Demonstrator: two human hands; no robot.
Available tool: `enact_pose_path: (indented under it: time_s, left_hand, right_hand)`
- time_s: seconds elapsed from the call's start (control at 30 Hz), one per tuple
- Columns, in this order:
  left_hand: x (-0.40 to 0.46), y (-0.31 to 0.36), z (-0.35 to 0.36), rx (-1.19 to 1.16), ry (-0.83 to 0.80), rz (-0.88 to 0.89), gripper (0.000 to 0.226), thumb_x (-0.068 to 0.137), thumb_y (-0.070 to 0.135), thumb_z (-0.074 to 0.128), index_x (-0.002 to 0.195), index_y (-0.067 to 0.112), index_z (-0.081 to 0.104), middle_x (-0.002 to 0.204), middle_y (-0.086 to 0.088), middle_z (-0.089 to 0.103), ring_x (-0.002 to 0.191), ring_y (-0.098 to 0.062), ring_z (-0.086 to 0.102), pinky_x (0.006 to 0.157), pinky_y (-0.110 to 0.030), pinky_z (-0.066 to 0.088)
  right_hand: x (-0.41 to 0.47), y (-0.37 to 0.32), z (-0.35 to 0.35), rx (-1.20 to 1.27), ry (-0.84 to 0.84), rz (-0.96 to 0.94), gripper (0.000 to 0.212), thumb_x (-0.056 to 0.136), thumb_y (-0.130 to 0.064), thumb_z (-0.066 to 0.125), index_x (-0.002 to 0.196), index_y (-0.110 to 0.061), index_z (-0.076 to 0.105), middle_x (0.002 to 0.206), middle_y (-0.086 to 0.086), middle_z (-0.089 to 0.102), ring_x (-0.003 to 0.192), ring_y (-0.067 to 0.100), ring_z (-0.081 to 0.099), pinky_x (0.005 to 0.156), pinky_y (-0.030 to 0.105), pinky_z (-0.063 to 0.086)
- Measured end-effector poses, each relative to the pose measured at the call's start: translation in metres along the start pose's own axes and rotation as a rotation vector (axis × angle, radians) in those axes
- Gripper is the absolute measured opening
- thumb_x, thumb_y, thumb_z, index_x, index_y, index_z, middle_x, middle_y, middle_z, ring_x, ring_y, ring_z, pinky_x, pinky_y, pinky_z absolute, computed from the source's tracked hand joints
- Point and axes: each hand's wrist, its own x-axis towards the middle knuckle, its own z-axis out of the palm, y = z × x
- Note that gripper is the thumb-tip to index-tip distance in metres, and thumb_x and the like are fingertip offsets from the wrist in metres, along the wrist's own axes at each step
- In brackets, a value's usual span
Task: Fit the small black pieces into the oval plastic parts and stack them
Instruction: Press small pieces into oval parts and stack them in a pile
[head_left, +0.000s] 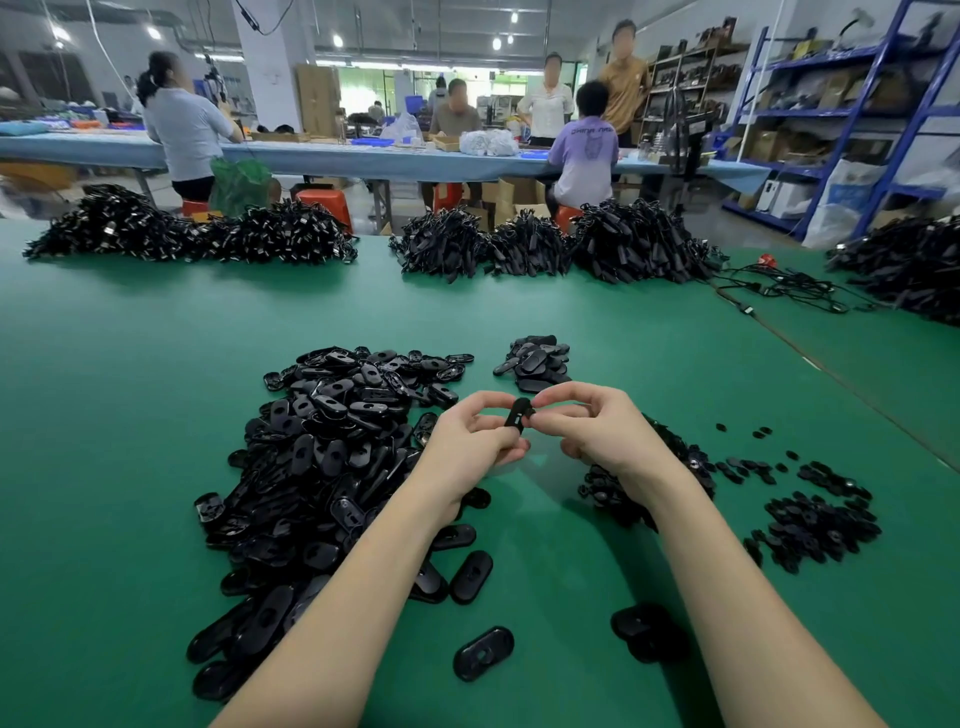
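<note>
- Heaps of black cable bundles are lying along the far edge of the green table; loose cables are trailing at the far right.
- Big pile of oval parts is sitting to the left of the hands, reaching under the left forearm; stray ovals are lying near the front edge, one between the forearms.
- Small stack of oval parts is sitting just beyond the hands, partly hidden behind the right fingers.
- Small black pieces are lying scattered to the right; another heap of them is lying partly covered by the right wrist.
- People are sitting and standing at a blue bench in the background; blue shelving is standing at the right.
- Held oval part is sitting above the table between both hands, long axis tilting from lower left to upper right, mostly covered by fingers.
- Left hand is curling its fingers and pinching the oval's lower-left end.
- Right hand is curling and pinching the upper-right end; whether it is also holding a small piece cannot be told.
</note>
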Motion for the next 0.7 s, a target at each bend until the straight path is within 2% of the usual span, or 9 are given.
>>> enact_pose_path:
  time_s: [0.17,0.27,0.4,0.53,0.7]
  left_hand:
    - [-0.0014,0.0002,0.0003,0.057,-0.004,-0.02,0.011,0.092,0.006,0.068,0.101,0.01,0.065,0.087,-0.01,0.075,0.078,-0.016,0.074,0.073,-0.023,0.06]
    - [0.0004,-0.0008,0.0001,0.062,0.016,-0.007,0.006,0.093,0.013,0.069,0.097,0.01,0.066,0.085,-0.008,0.075,0.072,-0.012,0.07,0.068,-0.021,0.058]
    - [0.0018,-0.0026,-0.001,0.09,0.065,0.051,0.013,0.095,0.022,0.068,0.09,0.01,0.07,0.079,-0.005,0.076,0.069,-0.01,0.068,0.064,-0.019,0.054]
    - [0.0004,-0.0028,-0.0019,0.054,0.095,0.083,0.008,0.095,0.019,0.068,0.095,0.011,0.067,0.078,-0.006,0.077,0.072,-0.015,0.071,0.068,-0.022,0.056]
    - [-0.002,0.0007,-0.0021,0.022,0.052,0.092,0.013,0.094,0.007,0.064,0.104,0.013,0.069,0.082,-0.008,0.078,0.078,-0.019,0.075,0.067,-0.02,0.056]
  right_hand:
    - [0.0009,0.0011,0.0022,-0.003,-0.003,0.008,0.008,0.083,-0.019,0.082,0.085,-0.022,0.074,0.079,0.0,0.073,0.051,0.011,0.047,0.045,0.017,0.033]
    - [0.0025,-0.0003,0.0017,0.014,0.009,0.028,0.009,0.083,-0.019,0.082,0.084,-0.023,0.074,0.076,-0.004,0.073,0.05,0.01,0.049,0.044,0.017,0.033]
    - [0.0036,0.0007,0.0019,0.011,0.026,0.1,0.009,0.081,-0.017,0.082,0.082,-0.024,0.076,0.077,-0.001,0.075,0.045,0.009,0.043,0.04,0.017,0.027]
    - [0.0052,0.0038,0.0004,-0.002,0.017,0.158,0.008,0.079,-0.019,0.083,0.082,-0.025,0.079,0.086,0.006,0.077,0.043,0.006,0.041,0.04,0.017,0.024]
    - [0.0071,0.0074,-0.0002,-0.043,0.069,0.132,0.008,0.077,-0.025,0.086,0.08,-0.03,0.081,0.07,-0.004,0.068,0.047,0.007,0.042,0.043,0.017,0.027]
